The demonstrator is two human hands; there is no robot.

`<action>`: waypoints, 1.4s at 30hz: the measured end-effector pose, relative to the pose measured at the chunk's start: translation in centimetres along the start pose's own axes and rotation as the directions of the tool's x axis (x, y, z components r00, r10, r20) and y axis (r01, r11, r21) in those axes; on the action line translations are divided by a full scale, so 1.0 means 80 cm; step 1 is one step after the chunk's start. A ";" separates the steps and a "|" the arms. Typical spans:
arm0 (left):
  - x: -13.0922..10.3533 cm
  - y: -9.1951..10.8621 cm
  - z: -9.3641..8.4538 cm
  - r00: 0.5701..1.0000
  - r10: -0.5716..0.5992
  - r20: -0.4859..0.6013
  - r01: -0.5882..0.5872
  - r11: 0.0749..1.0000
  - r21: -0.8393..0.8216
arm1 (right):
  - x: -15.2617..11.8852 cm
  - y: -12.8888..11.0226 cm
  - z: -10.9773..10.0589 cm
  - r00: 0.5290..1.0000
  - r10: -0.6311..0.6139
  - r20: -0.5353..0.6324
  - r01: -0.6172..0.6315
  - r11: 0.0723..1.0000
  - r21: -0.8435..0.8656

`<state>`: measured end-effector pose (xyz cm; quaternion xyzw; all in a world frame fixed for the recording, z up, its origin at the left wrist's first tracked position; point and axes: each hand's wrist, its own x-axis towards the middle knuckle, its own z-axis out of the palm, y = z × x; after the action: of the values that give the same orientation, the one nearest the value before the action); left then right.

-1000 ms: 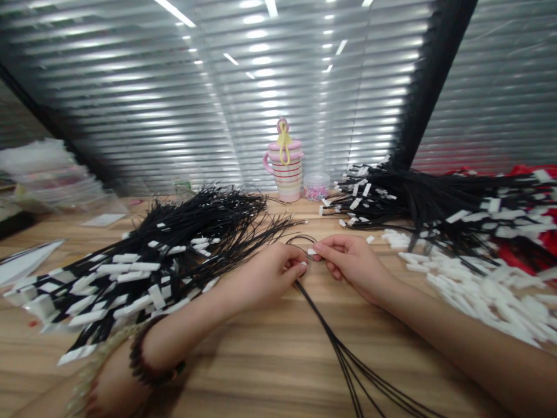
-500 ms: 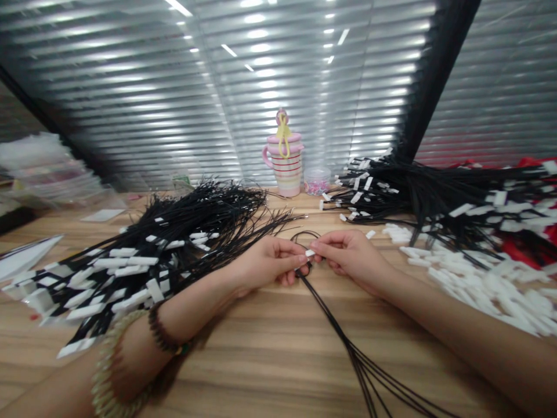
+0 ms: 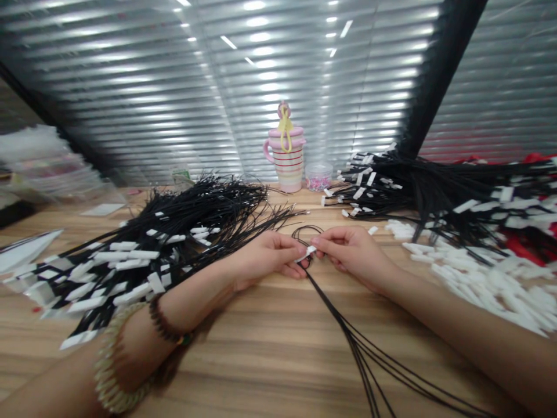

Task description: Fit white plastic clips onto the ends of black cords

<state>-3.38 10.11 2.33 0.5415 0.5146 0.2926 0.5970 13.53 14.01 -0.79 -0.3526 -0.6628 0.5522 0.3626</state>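
My left hand point(image 3: 272, 252) is closed, pinching a small white plastic connector point(image 3: 310, 250) between thumb and fingers. Close to its right end, the fingertips of my right hand point(image 3: 354, 249) are pressed together on a thin black wire, whose tip they hide. Several black wires point(image 3: 335, 313) run from under the left fingers down across the table and fan out towards the lower edge. A loop of wire point(image 3: 300, 230) curves up behind both hands. Whether a wire sits inside the connector is too small to tell.
Black wires with white connectors lie in a heap point(image 3: 191, 203) at left and another point(image 3: 418, 180) at right. Loose white connectors point(image 3: 483, 284) are spread at right. A striped pink mug point(image 3: 289, 165) and a small clear tub point(image 3: 318, 177) stand at the back of the wooden table point(image 3: 261, 360).
The white connector shows more between my fingertips and is tilted more. Both hands stay close together; the whole view has shifted slightly.
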 end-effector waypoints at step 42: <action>0.001 -0.010 0.000 0.986 0.137 -0.093 -0.134 0.990 0.035 | -0.026 -0.009 0.014 0.984 -0.153 -0.095 0.127 0.964 -0.234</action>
<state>-3.54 9.97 1.54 0.5693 0.5086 0.3508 0.5424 13.57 11.56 -0.40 -0.3745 -0.7233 0.4251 0.3948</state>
